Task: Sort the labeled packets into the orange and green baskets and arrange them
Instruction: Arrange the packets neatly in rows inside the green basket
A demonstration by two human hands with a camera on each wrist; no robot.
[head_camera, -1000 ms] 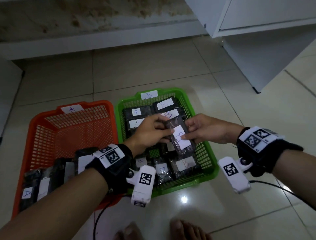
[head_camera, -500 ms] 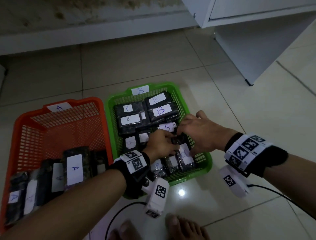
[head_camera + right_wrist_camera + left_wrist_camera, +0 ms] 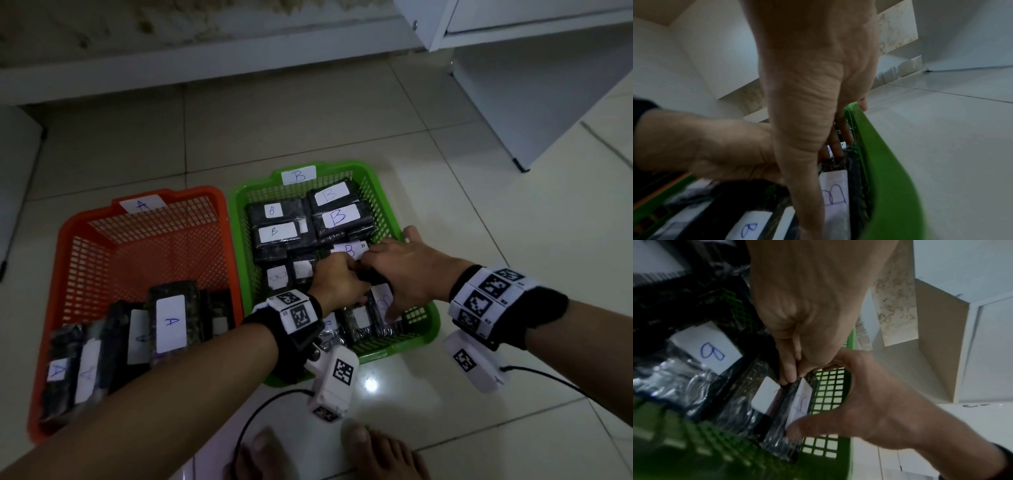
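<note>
The green basket (image 3: 429, 330), tagged B, holds several black packets with white B labels (image 3: 337, 216). Both hands are in its near right part. My left hand (image 3: 342, 284) pinches the top edge of a black B packet (image 3: 800, 403) that stands on edge against the right wall. My right hand (image 3: 397, 274) grips the same packet (image 3: 835, 194), thumb on its label and fingers at its far end. The orange basket (image 3: 61, 274), tagged A, holds a row of A packets (image 3: 170, 322) at its near end.
The baskets sit side by side on a pale tiled floor. A white cabinet (image 3: 548, 102) stands at the back right and a wall base runs along the back. Black cables (image 3: 253, 421) and bare feet (image 3: 376, 452) lie near the bottom edge.
Both hands have brought the B packet down from above the green basket into its near right corner, where it now stands on edge among the others.
</note>
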